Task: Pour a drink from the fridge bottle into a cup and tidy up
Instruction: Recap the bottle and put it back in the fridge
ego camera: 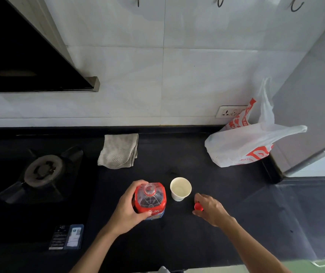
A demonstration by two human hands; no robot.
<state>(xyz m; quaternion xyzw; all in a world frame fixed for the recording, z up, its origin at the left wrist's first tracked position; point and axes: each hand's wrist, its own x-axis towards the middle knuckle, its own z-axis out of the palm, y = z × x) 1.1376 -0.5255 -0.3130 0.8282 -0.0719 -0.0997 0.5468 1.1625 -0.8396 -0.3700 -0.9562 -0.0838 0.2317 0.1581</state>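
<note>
Both hands are being used: the left hand (132, 205) is gripping the uncapped bottle (150, 200) upright on the surface (197, 243), just left of the cup (180, 188), while the right hand (210, 210) is pinching the red cap (198, 207). Judged next is recapping or pouring, so the bottle is best being held steady and the cap kept clear of the cup.

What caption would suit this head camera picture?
Left hand steadies the uncapped bottle beside a paper cup; right hand holds its red cap.

Folded grey cloth (118, 150) on counter (177, 154); plastic bag (242, 146) right; burner (43, 170) left.
</note>
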